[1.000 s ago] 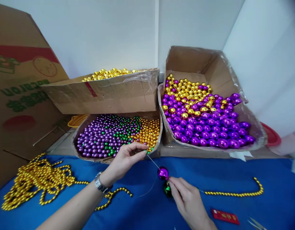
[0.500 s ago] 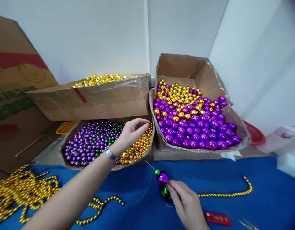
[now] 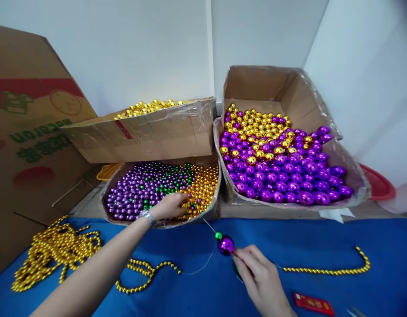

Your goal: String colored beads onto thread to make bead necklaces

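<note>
My left hand [image 3: 171,206], with a silver watch at its wrist, reaches into the lower left box [image 3: 106,211] among the small gold beads [image 3: 203,185]. Its fingertips are bent down into the beads, and whether they pinch one is hidden. Over the blue cloth, my right hand [image 3: 261,275] pinches a strung piece by its large purple bead [image 3: 226,245]. A small green bead [image 3: 218,236] sits above that purple bead, with a thin wire tip sticking up from it. A dark green bead is mostly hidden behind my right fingers.
Larger purple beads [image 3: 282,178] and gold ones fill the right box [image 3: 353,193]. Gold bead strands [image 3: 54,253] lie at left on the blue cloth [image 3: 177,295]. One gold strand [image 3: 325,271] and a red packet [image 3: 313,304] are at right. Gold beads [image 3: 150,107] top the upper box.
My left hand has lowered from above the lower left box into its gold beads, its fingers curling down. My right hand still holds the strung beads. The view has shifted left.
</note>
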The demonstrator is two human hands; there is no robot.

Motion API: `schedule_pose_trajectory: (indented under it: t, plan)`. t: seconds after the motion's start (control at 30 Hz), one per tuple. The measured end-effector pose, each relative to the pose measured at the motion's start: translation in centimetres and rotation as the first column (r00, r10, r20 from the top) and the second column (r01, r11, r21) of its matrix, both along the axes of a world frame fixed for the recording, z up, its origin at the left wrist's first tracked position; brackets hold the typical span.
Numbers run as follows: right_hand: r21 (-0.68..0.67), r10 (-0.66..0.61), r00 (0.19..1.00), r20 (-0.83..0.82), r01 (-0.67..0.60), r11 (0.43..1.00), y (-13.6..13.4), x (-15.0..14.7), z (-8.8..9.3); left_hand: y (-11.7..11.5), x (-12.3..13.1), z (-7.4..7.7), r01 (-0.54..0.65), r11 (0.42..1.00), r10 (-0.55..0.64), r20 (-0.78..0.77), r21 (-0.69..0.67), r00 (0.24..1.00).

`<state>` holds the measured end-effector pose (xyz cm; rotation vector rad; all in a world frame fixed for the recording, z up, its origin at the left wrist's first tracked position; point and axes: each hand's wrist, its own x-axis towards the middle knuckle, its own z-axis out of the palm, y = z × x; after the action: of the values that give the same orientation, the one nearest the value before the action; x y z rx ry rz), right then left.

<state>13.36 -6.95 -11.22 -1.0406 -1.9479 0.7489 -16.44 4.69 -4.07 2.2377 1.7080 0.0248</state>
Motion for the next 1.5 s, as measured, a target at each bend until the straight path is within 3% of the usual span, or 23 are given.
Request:
schedule_pose_trajectory:
  t: [0.07, 0.1, 0.13, 0.17, 0.23, 0.3, 0.37, 0.5, 0.73, 0.9, 1.03, 1.33, 1.5]
  plan:
    - [0.006, 0.002, 1.0, 0.005, -0.002, 1.0, 0.0, -0.4, 0.0, -1.0, 0.5, 0.8, -0.022, 1.0, 0.026, 0.205, -0.021, 0.978]
    - [0.012, -0.003, 1.0, 0.008, 0.003, 1.0, 0.0, -0.5, 0.0, -1.5, 0.8, 1.2, -0.041, 0.997, 0.065, 0.391, -0.07, 0.918]
    - [0.019, -0.01, 1.0, 0.01, 0.01, 1.0, 0.0, -0.6, 0.0, -2.2, 1.3, 1.6, -0.049, 0.988, 0.129, 0.592, -0.15, 0.795]
    - [0.028, -0.017, 1.0, 0.012, 0.016, 0.999, 0.0, -0.7, 0.1, -2.8, 1.7, 1.8, -0.034, 0.969, 0.215, 0.763, -0.245, 0.61]
    - [0.049, -0.03, 0.999, 0.012, 0.029, 0.998, 0.0, -0.8, 0.1, -4.1, 2.6, 2.2, 0.049, 0.917, 0.376, 0.901, -0.395, 0.218]
    - [0.078, -0.036, 0.999, 0.015, 0.034, 0.996, 0.0, -0.8, 0.2, -5.1, 3.3, 2.4, 0.114, 0.894, 0.432, 0.901, -0.433, 0.037]
    - [0.105, -0.039, 0.999, 0.03, 0.036, 0.994, 0.0, -0.7, 0.3, -5.7, 3.7, 2.4, 0.13, 0.894, 0.435, 0.9, -0.429, -0.027]
    - [0.118, -0.051, 0.996, 0.073, 0.042, 0.992, -0.1, -0.6, 0.6, -6.3, 3.9, 2.4, 0.116, 0.882, 0.462, 0.887, -0.457, -0.019]
    - [0.141, -0.06, 0.991, 0.124, 0.042, 0.989, -0.1, -0.5, 0.6, -6.7, 3.9, 2.7, 0.079, 0.913, 0.394, 0.915, -0.4, 0.085]
    - [0.18, -0.06, 0.985, 0.161, 0.03, 0.983, -0.1, -0.2, 0.2, -7.3, 4.3, 3.2, 0.016, 0.95, 0.297, 0.919, -0.311, 0.258]
    - [0.179, -0.044, 0.988, 0.151, 0.016, 0.984, -0.1, -0.5, 0.0, -8.1, 5.2, 3.7, 0.055, 0.961, 0.232, 0.9, -0.271, 0.37]
    - [0.179, -0.035, 0.996, 0.079, 0.02, 0.984, -0.5, -0.9, 0.5, -9.0, 6.0, 2.5, 0.069, 0.942, 0.304, 0.921, -0.328, 0.243]
    - [0.168, -0.045, 0.997, 0.061, 0.034, 0.985, -0.4, -1.2, 0.8, -9.4, 6.0, 2.6, 0.065, 0.946, 0.29, 0.918, -0.318, 0.27]
